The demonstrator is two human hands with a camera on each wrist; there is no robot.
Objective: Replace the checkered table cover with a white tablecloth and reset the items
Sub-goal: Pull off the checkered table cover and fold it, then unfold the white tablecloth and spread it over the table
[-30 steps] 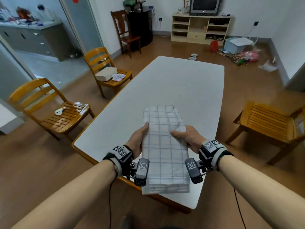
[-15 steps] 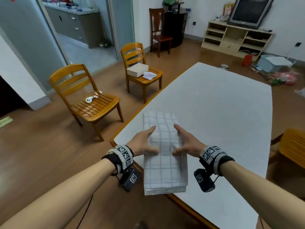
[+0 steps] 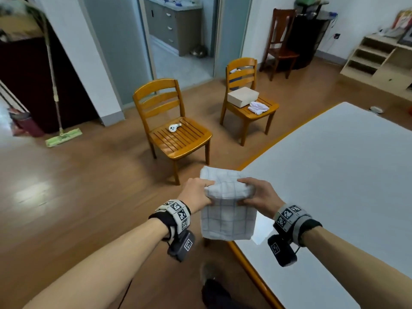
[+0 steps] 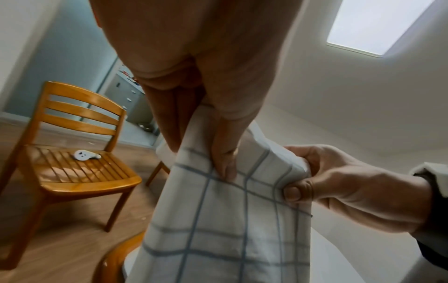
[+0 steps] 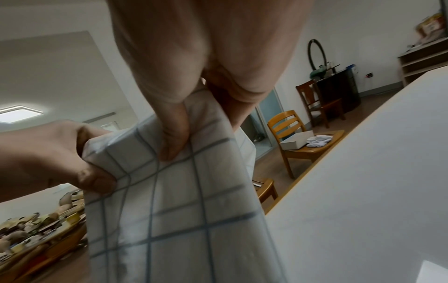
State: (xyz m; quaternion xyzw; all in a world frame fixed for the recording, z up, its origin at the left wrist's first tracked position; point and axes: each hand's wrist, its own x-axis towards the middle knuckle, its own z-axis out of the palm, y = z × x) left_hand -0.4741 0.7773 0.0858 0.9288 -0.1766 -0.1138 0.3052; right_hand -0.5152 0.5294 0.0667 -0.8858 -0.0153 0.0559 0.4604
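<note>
The folded checkered cover (image 3: pixel 227 210) hangs in the air over the table's near left corner, white with thin blue lines (image 4: pixel 230 220) (image 5: pixel 174 210). My left hand (image 3: pixel 197 192) grips its left side, thumb under and fingers over (image 4: pixel 218 149). My right hand (image 3: pixel 258 194) grips the right side the same way (image 5: pixel 174 134). The table (image 3: pixel 334 186) shows a plain white top with an orange wooden edge.
Two orange wooden chairs stand left of the table: the near one (image 3: pixel 176 134) bears a small white device (image 3: pixel 174 127), the far one (image 3: pixel 247 101) a white box (image 3: pixel 242 97) and a crumpled white cloth (image 3: pixel 258 107). A mop (image 3: pixel 60 121) leans at left.
Both hands have curled round the folded cover and lifted it off the table. My view has swung left toward the chairs.
</note>
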